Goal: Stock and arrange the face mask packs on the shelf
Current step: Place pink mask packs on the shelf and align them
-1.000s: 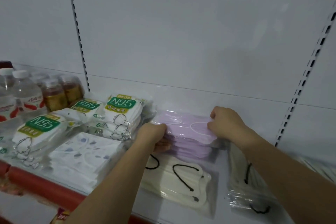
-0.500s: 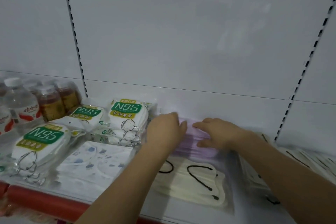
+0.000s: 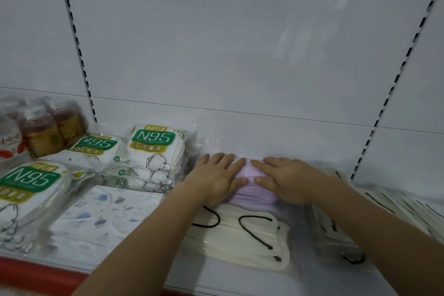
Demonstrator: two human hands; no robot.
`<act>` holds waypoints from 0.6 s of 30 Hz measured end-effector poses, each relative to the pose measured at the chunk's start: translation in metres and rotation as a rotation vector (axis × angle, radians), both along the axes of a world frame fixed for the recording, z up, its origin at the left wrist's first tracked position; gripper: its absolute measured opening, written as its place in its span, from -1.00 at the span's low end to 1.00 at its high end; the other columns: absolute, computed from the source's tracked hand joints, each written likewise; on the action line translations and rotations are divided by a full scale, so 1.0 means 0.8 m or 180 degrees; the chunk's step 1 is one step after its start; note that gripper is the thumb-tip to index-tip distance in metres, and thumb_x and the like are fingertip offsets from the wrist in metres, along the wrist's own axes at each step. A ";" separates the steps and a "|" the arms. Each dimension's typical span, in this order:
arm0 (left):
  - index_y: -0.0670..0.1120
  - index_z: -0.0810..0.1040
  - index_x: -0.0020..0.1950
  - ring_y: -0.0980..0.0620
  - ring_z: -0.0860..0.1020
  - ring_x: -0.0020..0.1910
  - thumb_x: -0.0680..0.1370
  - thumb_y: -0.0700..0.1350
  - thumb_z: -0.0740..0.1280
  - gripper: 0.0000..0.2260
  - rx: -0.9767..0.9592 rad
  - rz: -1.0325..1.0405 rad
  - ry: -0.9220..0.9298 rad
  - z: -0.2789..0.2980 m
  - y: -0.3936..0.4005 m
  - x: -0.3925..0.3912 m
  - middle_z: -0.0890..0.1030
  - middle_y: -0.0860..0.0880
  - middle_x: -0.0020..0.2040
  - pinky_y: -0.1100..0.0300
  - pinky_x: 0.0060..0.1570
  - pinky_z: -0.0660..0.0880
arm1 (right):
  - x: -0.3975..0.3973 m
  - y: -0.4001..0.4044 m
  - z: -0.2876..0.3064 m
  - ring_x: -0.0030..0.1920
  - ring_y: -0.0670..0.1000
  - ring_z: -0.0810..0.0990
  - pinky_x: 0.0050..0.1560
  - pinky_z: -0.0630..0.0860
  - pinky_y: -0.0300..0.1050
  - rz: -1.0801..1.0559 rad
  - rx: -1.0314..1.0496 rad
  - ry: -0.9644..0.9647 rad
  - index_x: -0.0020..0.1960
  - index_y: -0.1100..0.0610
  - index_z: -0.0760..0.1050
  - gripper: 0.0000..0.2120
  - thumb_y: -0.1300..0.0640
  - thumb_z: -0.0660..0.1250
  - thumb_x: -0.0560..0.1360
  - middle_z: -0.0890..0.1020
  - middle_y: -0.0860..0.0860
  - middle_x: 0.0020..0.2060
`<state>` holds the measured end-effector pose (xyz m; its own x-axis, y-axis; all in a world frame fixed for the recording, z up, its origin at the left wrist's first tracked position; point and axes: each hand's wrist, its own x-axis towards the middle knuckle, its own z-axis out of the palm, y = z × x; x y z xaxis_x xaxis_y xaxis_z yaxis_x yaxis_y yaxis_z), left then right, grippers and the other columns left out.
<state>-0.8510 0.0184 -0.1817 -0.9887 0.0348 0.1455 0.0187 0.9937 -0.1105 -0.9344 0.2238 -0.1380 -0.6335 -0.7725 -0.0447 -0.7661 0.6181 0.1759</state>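
Observation:
A stack of purple face mask packs [image 3: 252, 193] lies at the back of the white shelf [image 3: 216, 279], against the rear panel. My left hand [image 3: 216, 180] and my right hand [image 3: 286, 179] lie flat on top of the stack, fingers straight, fingertips almost meeting in the middle. Much of the stack is hidden under both palms. In front of it lies a cream mask pack with black ear loops [image 3: 247, 235].
N95 mask packs [image 3: 153, 149] are stacked to the left, with blue-patterned white packs [image 3: 103, 216] in front of them. Drink bottles [image 3: 43, 132] stand at far left. More clear packs [image 3: 336, 235] lie to the right. The shelf has a red front edge [image 3: 36, 274].
Both hands let go of the purple stack's sides and moved on top of it, fingers flattening out. The stack now sits further back against the rear panel.

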 end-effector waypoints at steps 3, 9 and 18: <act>0.07 -0.08 0.65 -0.08 0.05 0.59 0.67 0.26 -0.15 -0.42 -0.0066 0.0061 0.0028 -0.002 0.002 -0.004 0.07 -0.02 0.63 -0.18 0.53 0.01 | -0.005 -0.001 -0.007 0.52 0.10 0.24 0.46 0.24 0.07 0.0187 0.0129 0.0210 0.62 -0.07 -0.10 0.14 -0.50 -0.70 0.18 0.17 0.03 0.58; 0.00 0.06 0.64 -0.06 0.09 0.59 0.55 0.38 -0.17 -0.26 0.0107 0.0021 0.0382 0.006 0.009 0.002 0.13 -0.01 0.62 -0.12 0.55 0.01 | -0.004 0.000 0.007 0.57 0.06 0.11 0.52 0.12 0.08 0.0012 0.0002 0.0044 0.62 -0.07 -0.15 -0.30 -0.35 -0.09 0.60 0.08 -0.01 0.61; 0.00 0.08 0.63 -0.04 0.10 0.59 0.49 0.50 -0.04 -0.16 0.0055 0.0010 0.0601 0.010 0.007 0.023 0.16 -0.02 0.62 -0.10 0.57 -0.01 | 0.016 0.013 0.013 0.56 0.07 0.10 0.52 0.12 0.06 0.0023 0.0002 0.0112 0.62 -0.02 -0.13 -0.21 -0.36 0.08 0.57 0.07 0.01 0.60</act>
